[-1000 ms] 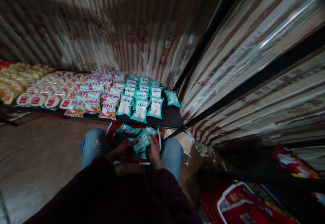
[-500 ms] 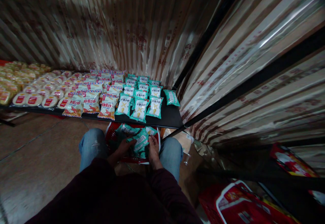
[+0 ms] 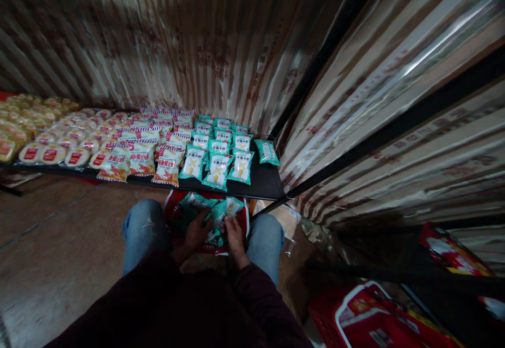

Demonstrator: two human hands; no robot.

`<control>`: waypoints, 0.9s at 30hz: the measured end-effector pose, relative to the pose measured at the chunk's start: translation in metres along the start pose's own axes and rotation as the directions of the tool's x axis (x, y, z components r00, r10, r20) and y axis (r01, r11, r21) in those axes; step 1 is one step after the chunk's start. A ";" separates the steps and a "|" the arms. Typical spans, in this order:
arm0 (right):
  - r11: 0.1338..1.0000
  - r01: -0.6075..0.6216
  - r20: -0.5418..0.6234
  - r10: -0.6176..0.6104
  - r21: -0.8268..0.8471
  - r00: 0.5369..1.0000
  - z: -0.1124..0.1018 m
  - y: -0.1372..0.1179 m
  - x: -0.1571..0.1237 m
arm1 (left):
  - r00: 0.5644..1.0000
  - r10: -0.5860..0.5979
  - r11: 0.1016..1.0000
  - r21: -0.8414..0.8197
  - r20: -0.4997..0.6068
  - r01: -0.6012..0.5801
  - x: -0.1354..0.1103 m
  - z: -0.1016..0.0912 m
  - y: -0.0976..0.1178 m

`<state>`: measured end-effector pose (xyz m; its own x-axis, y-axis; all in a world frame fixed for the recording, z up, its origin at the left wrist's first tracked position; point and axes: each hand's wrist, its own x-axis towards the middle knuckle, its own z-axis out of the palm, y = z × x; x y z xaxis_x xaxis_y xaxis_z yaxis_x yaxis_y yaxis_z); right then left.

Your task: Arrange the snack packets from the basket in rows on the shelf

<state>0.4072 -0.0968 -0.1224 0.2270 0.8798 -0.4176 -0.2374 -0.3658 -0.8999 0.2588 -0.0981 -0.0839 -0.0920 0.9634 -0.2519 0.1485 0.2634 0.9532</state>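
Between my knees stands a red basket (image 3: 169, 198) with a white rim, holding several teal snack bags (image 3: 196, 201). My left hand (image 3: 197, 231) is over the basket, its fingers closed on the left side of a teal snack bag (image 3: 218, 212). On the other side, my right hand (image 3: 235, 235) pinches the same bag near its edge. The fingers partly hide the bag, and dim light blurs its print. Just beyond the basket, rows of matching teal and white bags (image 3: 218, 168) stand on a black shelf (image 3: 260, 180).
One teal bag (image 3: 267, 152) lies apart by the shelf's right end. Left of the teal rows are orange and white snack bags (image 3: 142, 157) and round wrapped cakes (image 3: 53, 154). A black post (image 3: 315, 173) slants at the right. Red packaging (image 3: 371, 316) lies lower right.
The teal bag between my hands has turned and dropped lower, showing less of its face. My left hand has shifted slightly right, and my right fingers have curled inward.
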 end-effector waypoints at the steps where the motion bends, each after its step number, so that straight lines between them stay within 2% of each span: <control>1: 0.999 -0.041 0.020 0.040 0.030 0.999 0.002 -0.001 -0.001 | 0.998 0.056 0.996 0.065 0.011 -0.056 -0.003 0.002 -0.001; 4: 0.989 -0.120 0.008 0.120 0.086 0.993 0.005 -0.001 -0.004 | 0.972 0.213 0.952 0.203 0.102 -0.230 -0.010 0.007 -0.011; 7: 0.985 -0.153 -0.013 0.155 0.081 0.988 0.006 -0.004 -0.007 | 0.903 0.363 0.865 0.278 0.231 -0.419 -0.016 0.011 -0.023; 10: 0.977 -0.162 0.030 0.159 0.140 0.987 0.008 -0.009 -0.011 | 0.811 0.476 0.753 0.318 0.340 -0.575 -0.021 0.014 -0.033; 13: 0.947 -0.182 0.072 0.169 0.264 0.983 0.009 -0.013 -0.012 | 0.704 0.579 0.603 0.366 0.411 -0.709 -0.024 0.015 -0.038; 16: 0.910 -0.195 0.067 0.183 0.365 0.981 0.009 -0.011 -0.009 | 0.569 0.708 0.420 0.398 0.419 -0.816 -0.026 0.016 -0.041; 18: 0.891 -0.199 0.062 0.190 0.407 0.980 0.009 -0.009 -0.006 | 0.499 0.763 0.328 0.420 0.411 -0.847 -0.027 0.016 -0.040; 21: 0.881 -0.198 0.056 0.193 0.430 0.980 0.009 -0.005 -0.003 | 0.463 0.787 0.276 0.440 0.407 -0.855 -0.026 0.017 -0.038; 27: 0.897 -0.144 -0.006 0.161 0.417 0.987 0.006 -0.002 0.001 | 0.491 0.789 0.311 0.451 0.368 -0.837 -0.028 0.016 -0.030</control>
<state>0.4020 -0.0933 -0.1206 0.1915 0.8075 -0.5579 -0.6399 -0.3283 -0.6948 0.2727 -0.1321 -0.1082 0.4341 0.6999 0.5672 0.5673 -0.7015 0.4314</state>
